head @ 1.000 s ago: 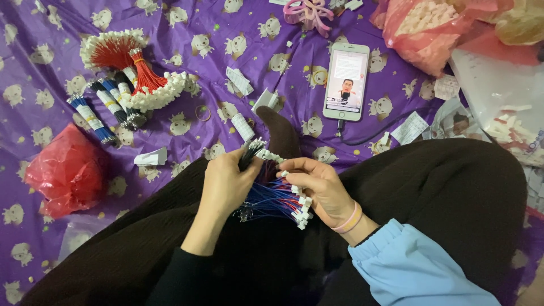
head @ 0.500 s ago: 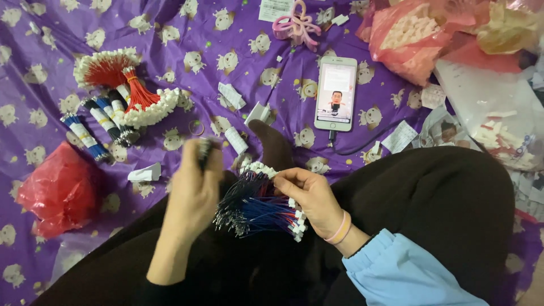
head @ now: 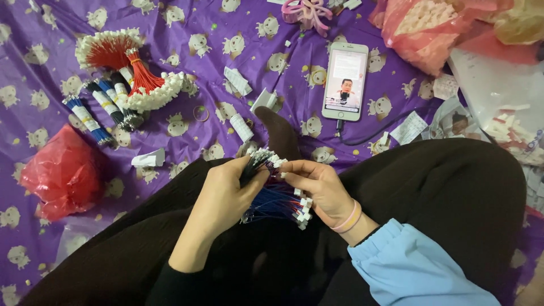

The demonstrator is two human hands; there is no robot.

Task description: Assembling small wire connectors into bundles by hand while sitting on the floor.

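Wire bundle (head: 272, 198) was gripped by left hand (head: 226, 192) and right hand (head: 317, 187); finished bundles (head: 122, 85) were laid near purple sheet's (head: 187, 22) left edge.

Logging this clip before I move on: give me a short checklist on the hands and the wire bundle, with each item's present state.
1. Left hand closed round the wire bundle: ok.
2. Right hand pinching the white connectors at the bundle's top: ok.
3. Bundle held over the lap, off the purple sheet: ok.
4. All wire ends level: cannot tell, fingers cover them.
5. Finished red bundles lying apart from the hands: ok.
6. Phone out of the hands' way: ok.
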